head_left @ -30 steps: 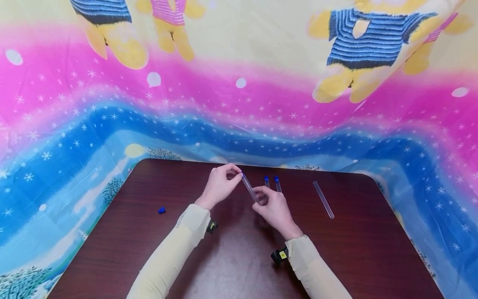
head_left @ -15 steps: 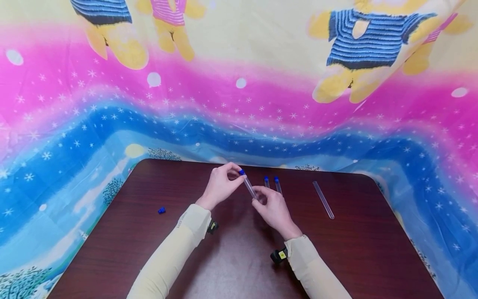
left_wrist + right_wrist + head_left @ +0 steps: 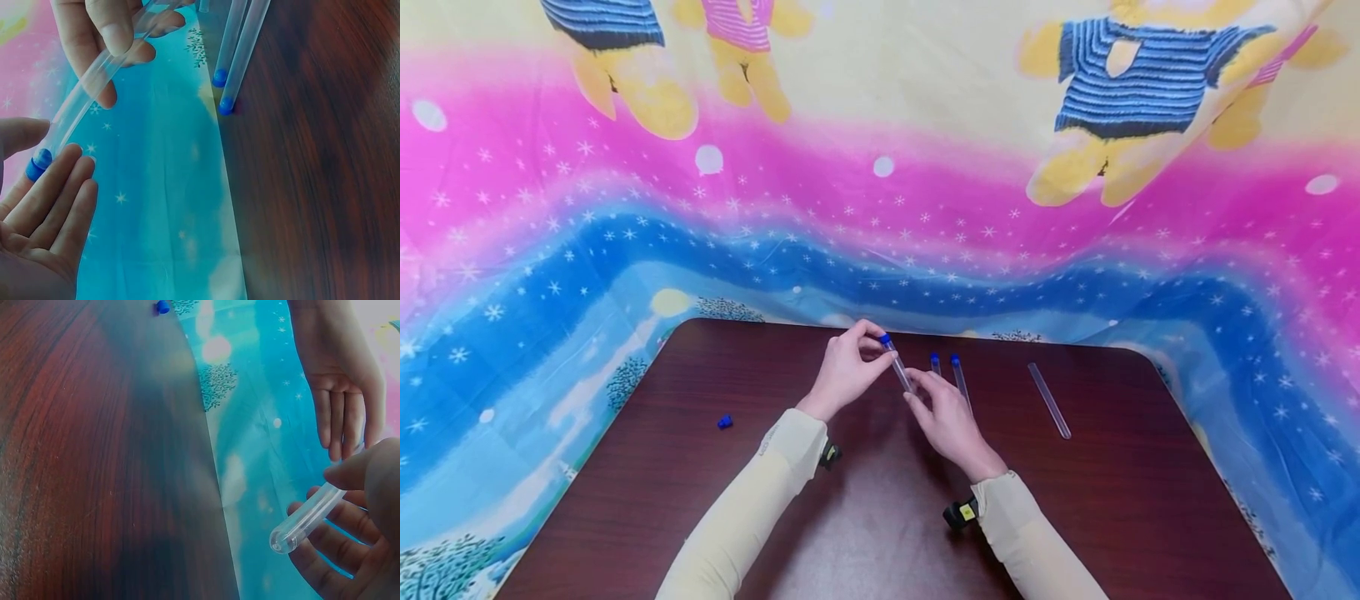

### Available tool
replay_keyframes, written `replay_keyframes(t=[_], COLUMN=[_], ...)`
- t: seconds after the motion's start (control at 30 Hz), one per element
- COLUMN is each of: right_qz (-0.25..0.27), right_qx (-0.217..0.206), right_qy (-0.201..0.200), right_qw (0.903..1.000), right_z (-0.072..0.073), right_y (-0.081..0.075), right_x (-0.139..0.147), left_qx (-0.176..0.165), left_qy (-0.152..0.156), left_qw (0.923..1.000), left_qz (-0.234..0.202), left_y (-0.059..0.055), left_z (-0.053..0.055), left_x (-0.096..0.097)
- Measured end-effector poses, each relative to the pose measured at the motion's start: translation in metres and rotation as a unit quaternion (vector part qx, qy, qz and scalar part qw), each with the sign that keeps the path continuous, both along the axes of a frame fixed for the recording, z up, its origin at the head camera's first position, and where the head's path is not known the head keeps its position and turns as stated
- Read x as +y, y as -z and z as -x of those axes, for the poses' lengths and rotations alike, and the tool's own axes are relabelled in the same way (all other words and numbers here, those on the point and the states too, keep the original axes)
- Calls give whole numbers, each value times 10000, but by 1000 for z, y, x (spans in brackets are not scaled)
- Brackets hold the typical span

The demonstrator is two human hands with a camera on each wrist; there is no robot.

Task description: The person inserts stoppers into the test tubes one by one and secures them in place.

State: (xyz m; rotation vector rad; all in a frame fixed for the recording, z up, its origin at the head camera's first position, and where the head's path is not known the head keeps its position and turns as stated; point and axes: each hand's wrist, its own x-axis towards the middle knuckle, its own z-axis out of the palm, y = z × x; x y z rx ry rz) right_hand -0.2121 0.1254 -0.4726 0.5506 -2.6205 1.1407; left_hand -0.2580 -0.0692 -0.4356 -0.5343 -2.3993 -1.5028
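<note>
A clear test tube [image 3: 899, 368] with a blue cap [image 3: 885, 338] is held slanted above the far part of the table, capped end up and to the left. My left hand [image 3: 844, 373] pinches it just under the cap, thumb on one side and fingers on the other. Its blue stopper [image 3: 39, 164] shows plainly in the left wrist view. Lower down, my right hand [image 3: 951, 423] grips the tube between thumb and fingers. The right wrist view shows the rounded bottom of the tube [image 3: 300, 525] sticking out past the right thumb.
Behind the right hand lie two capped tubes, one [image 3: 936, 363] partly hidden and the other [image 3: 959, 382] beside it. Farther right is an uncapped tube [image 3: 1049, 402]. A loose blue cap [image 3: 724, 422] lies left on the brown table [image 3: 655, 500]. A printed cloth [image 3: 880, 225] hangs behind.
My left fingers, which covered the cap a second ago, now sit just below it, leaving it exposed. Both hands and the tube have risen slightly toward the table's far edge.
</note>
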Motion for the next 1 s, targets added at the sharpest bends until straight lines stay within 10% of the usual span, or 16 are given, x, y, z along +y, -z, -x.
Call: replay_keyframes(t=[1.0], right_qz=[-104], right_qx=[55], right_qy=[3], right_qw=[9999], right_z=[-6], right_y=[5], right_x=[0], left_qx=[-203], left_qy=[330], left_qw=[9986], left_qz=[-372], left_y=[5], left_z=[-6], left_x=[0])
